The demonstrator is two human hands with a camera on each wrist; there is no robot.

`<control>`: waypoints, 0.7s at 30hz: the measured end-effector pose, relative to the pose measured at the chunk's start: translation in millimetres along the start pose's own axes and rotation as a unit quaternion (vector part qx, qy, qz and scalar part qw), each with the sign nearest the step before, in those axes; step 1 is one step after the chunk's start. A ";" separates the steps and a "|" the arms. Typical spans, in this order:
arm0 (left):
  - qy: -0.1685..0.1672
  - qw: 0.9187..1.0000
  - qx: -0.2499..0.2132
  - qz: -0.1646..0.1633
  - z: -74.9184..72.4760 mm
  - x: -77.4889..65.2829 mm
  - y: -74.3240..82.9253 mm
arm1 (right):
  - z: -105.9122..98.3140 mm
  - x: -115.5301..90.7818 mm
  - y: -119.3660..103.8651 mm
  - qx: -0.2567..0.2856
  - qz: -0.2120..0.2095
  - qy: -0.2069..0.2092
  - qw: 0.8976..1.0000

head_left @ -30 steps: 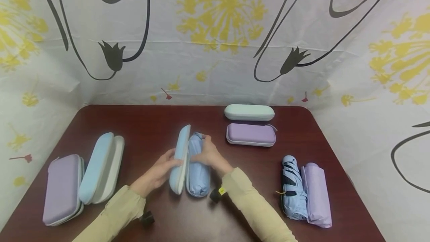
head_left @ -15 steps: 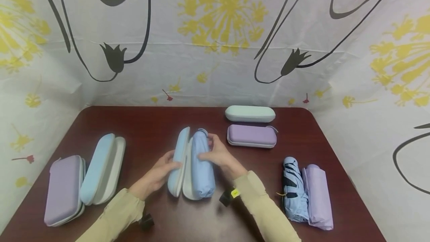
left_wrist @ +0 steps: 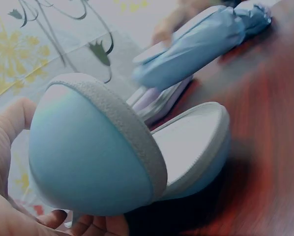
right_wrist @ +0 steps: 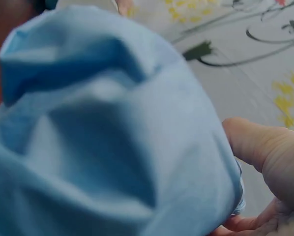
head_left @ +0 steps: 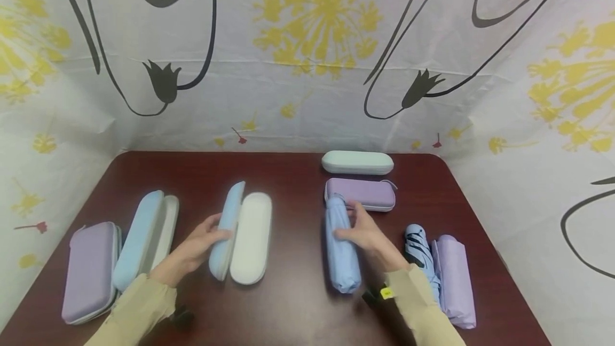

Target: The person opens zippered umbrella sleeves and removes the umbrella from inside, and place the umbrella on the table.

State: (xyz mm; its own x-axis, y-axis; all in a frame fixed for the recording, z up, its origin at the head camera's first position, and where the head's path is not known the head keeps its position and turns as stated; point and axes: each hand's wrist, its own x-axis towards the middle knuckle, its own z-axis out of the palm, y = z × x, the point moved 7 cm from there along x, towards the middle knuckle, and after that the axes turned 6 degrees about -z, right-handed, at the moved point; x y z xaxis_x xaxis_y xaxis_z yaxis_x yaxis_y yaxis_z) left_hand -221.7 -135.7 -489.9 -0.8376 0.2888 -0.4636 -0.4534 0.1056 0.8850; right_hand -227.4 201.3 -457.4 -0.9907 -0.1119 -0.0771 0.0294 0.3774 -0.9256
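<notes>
My left hand (head_left: 198,244) grips the raised lid of a light blue zip case (head_left: 226,236), thumb on its outside. The case stands open like a book, its pale lined half (head_left: 252,239) lying bare on the table; in the left wrist view the lid (left_wrist: 88,147) fills the near side. Right of it, my right hand (head_left: 367,231) holds a folded blue umbrella (head_left: 342,250) by its side, thumb across the top. The umbrella's far end overlaps a closed purple case (head_left: 370,192) in the head view. Up close, its gathered fabric (right_wrist: 102,123) nearly fills the right wrist view.
On the left lie a purple case (head_left: 91,274) and a second light blue case (head_left: 136,244), partly open. A mint case (head_left: 357,162) sits at the back edge. To the right are a black-patterned blue umbrella (head_left: 417,244) and a lilac umbrella (head_left: 454,282).
The right hand has lifted the blue umbrella off the case's pale half and carried it right. My left hand has shifted left with the case, whose lining now shows.
</notes>
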 end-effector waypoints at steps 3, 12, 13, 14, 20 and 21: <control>0.008 1.000 0.025 0.000 -13.4 -3.6 1.8 | -18.3 -13.0 14.3 -0.031 0.021 0.011 0.999; 0.068 0.993 0.093 -0.016 -40.1 -6.4 6.9 | -53.1 -48.5 35.4 -0.155 0.048 0.008 0.987; 0.073 0.992 0.099 -0.019 -41.8 -6.4 7.0 | -56.4 -51.3 37.5 -0.163 0.051 0.006 0.985; 0.077 0.991 0.103 -0.021 -43.4 -6.3 6.9 | -59.6 -54.0 39.7 -0.171 0.056 0.006 0.984; 0.098 0.988 0.116 -0.026 -53.7 -6.4 7.9 | -72.5 -65.2 45.8 -0.200 0.063 0.000 0.978; 0.102 0.987 0.119 -0.027 -55.4 -6.6 8.4 | -73.6 -65.8 45.9 -0.203 0.061 0.000 0.977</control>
State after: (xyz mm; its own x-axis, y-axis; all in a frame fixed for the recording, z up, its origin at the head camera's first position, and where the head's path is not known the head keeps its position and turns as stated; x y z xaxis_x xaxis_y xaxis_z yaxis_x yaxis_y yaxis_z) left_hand -236.8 -189.4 -481.7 -0.8694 0.0813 -0.4874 -0.4348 0.3427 0.8328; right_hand -170.6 293.7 -467.5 -0.9831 -0.0439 -0.1775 0.0917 0.7216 -0.6863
